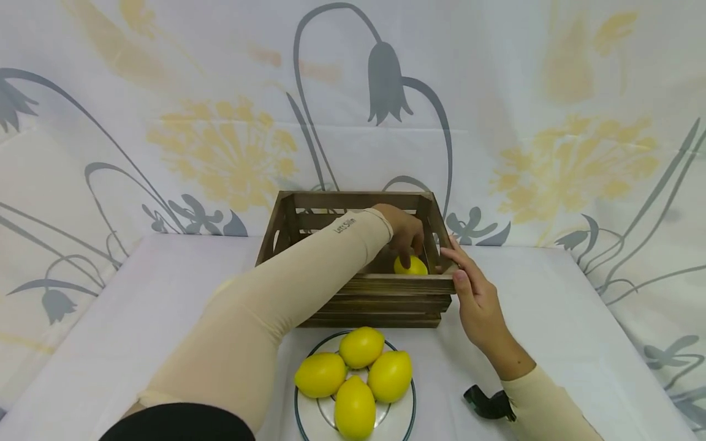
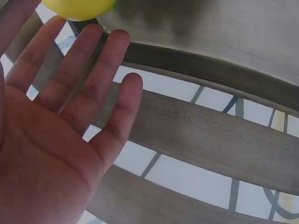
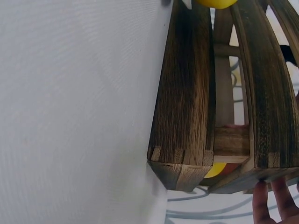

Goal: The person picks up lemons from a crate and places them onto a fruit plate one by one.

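Note:
A brown slatted wooden crate point(image 1: 380, 306) stands on the white cloth. My left hand point(image 1: 405, 229) reaches down inside its right half, where a yellow lemon point(image 1: 412, 267) lies at the fingertips. In the left wrist view the fingers point(image 2: 88, 91) look nearly straight and spread, and the lemon point(image 2: 79, 7) shows at their ends. My right hand point(image 1: 480, 303) holds the crate's near right corner, thumb at the front rim and fingers along the end. Through a gap in the slats, the right wrist view shows some yellow lemon point(image 3: 216, 170) low in the crate.
In front of the crate sits a round plate point(image 1: 407, 407) with a dark rim, bearing several lemons point(image 1: 361, 347). A patterned cloth point(image 1: 342, 159) hangs close behind the crate. A black curved piece point(image 1: 488, 404) sits at the right wrist.

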Available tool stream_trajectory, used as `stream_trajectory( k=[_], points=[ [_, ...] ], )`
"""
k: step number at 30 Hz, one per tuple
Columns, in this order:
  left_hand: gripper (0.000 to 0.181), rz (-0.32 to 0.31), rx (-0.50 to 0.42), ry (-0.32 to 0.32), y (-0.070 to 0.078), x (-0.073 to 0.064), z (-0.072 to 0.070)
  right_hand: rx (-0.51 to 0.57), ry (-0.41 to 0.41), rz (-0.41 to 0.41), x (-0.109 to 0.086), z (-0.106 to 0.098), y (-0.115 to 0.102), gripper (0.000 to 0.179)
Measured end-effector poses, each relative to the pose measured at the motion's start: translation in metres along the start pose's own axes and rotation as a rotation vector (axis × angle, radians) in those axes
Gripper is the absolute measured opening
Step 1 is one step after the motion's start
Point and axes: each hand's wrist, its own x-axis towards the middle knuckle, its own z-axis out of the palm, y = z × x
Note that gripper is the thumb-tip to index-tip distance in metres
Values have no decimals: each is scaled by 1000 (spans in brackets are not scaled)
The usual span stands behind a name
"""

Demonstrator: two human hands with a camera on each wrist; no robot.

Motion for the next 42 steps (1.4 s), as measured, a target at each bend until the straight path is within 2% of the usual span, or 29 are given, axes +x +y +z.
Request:
stream_trajectory(
  k=[8, 14, 21, 25, 32, 37, 42],
  points=[
    [51, -8, 42, -1, 3, 2, 0, -21, 10, -15, 2, 0, -1, 39],
    [55, -27, 52, -13, 3, 1, 3, 29, -2, -13, 2, 0, -2, 39],
    [54, 6, -14, -75, 5, 3, 7, 31, 4, -24, 2, 1, -2, 38],
    [53, -3, 0, -77, 6, 5, 8, 27, 6, -29, 2, 1, -1, 38],
    [38, 33, -67, -95, 4, 7, 14, 34, -4, -35, 4, 1, -3, 38],
    [45, 38, -103, -76, 3, 8, 12, 21, 3, -32, 4, 0, -4, 38],
    [52, 50, -24, -14, 0, 12, 10, -3, 5, -21, 3, -2, -1, 37]
  ],
)
